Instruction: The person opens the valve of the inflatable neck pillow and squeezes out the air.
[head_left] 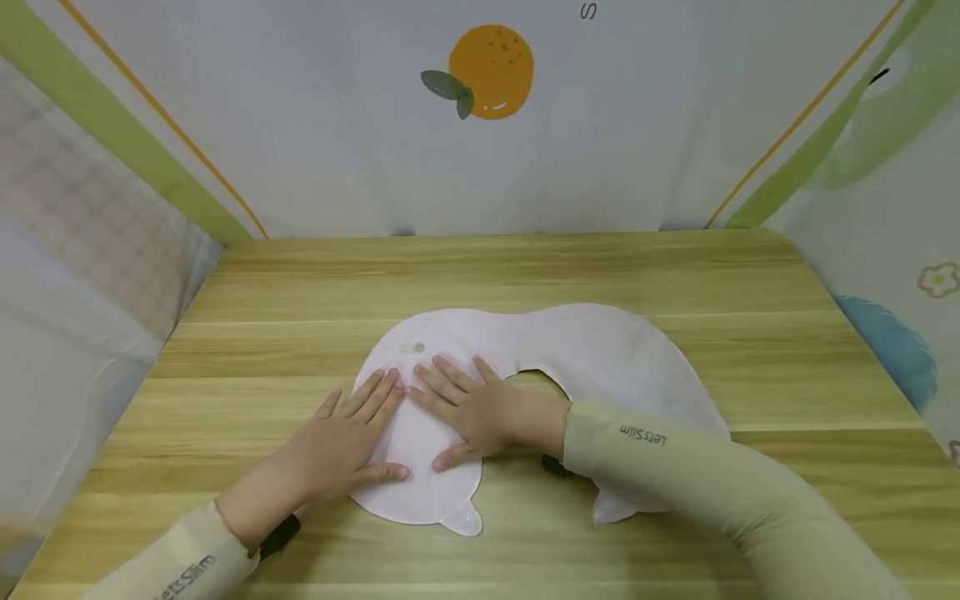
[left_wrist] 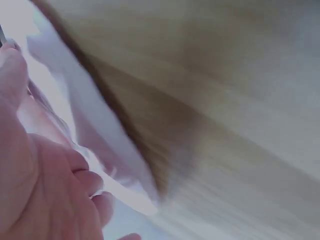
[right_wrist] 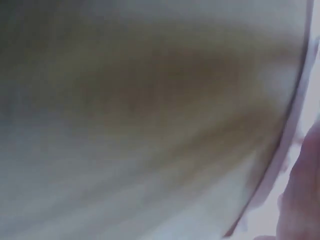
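A pale pink, U-shaped neck pillow [head_left: 622,350] lies fairly flat on the wooden table, its opening toward me. Near the top of its left lobe sits a small clear round valve [head_left: 418,347]. My left hand [head_left: 341,446] rests on the outer edge of that lobe with its fingers extended. Spread fingers of my right hand [head_left: 472,408] press on the same lobe from the inner side, and the fingertips of both hands nearly meet. The right forearm covers part of the pillow's right lobe. In the left wrist view, the pillow's edge [left_wrist: 105,115] runs beside the palm.
The wood-grain table [head_left: 225,367] extends around the pillow on all sides. Behind it hangs a white curtain [head_left: 337,125] printed with an orange. Dark wrist devices [head_left: 280,537] show below the wrists, and pale sleeves [head_left: 675,454] cover both forearms.
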